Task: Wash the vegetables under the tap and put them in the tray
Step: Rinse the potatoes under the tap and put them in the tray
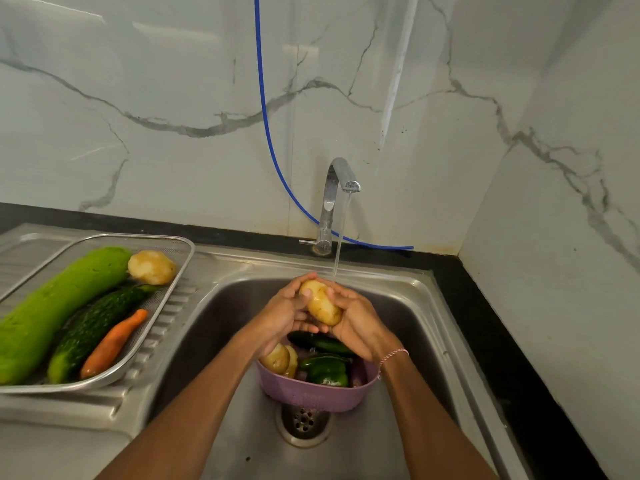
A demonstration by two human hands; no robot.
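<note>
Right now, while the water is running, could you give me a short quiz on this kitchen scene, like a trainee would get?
1. True or false: the metal tray already holds a carrot.
2. What do the left hand and right hand hold under the tap? A) potato B) tomato C) lemon
3. Fill in: the green capsicum lies in a ____ colander inside the sink.
Key: 1 true; 2 A; 3 purple.
</note>
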